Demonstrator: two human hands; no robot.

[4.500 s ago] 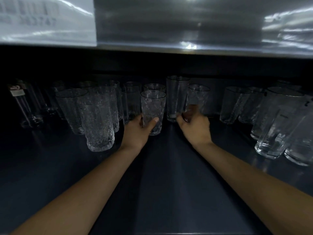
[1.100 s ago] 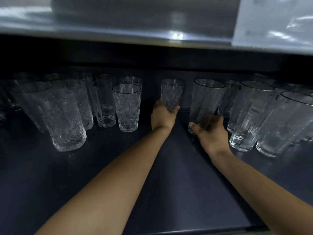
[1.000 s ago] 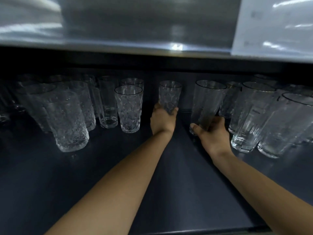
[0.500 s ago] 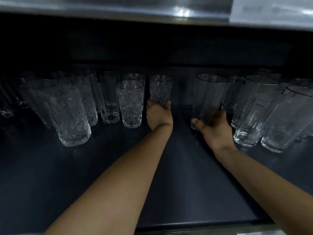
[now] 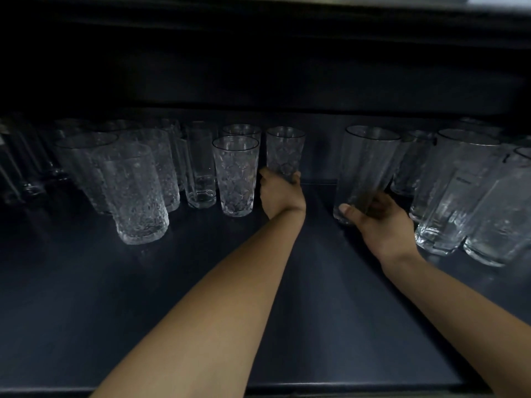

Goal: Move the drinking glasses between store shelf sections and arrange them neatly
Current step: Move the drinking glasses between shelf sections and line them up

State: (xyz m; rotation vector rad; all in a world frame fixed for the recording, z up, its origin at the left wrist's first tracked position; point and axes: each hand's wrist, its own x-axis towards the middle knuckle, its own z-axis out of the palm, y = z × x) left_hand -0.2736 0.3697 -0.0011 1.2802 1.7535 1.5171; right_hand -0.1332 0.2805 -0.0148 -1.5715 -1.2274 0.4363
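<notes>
- L hand: fingers curled round lower part of a cut-pattern glass, firm grasp.
- Held glass is upright, just right of and slightly behind the front patterned glass. Narrow gap between them. Base is hidden by the hand, so cannot tell if it sits on the shelf.
- R hand: wrapped round base of a tall plain glass, thumb on near side. It is well right of front patterned glass, with a wide gap between the 2 held glasses.
- Rear patterned glass is directly behind front patterned glass.
- Narrow plain glass is just left of front patterned glass. Pebbled glass is further left, nearer shelf front.
- Faceted glasses are far right of front patterned glass, beyond R hand, packed close.
- Back rows too dim to count.
</notes>
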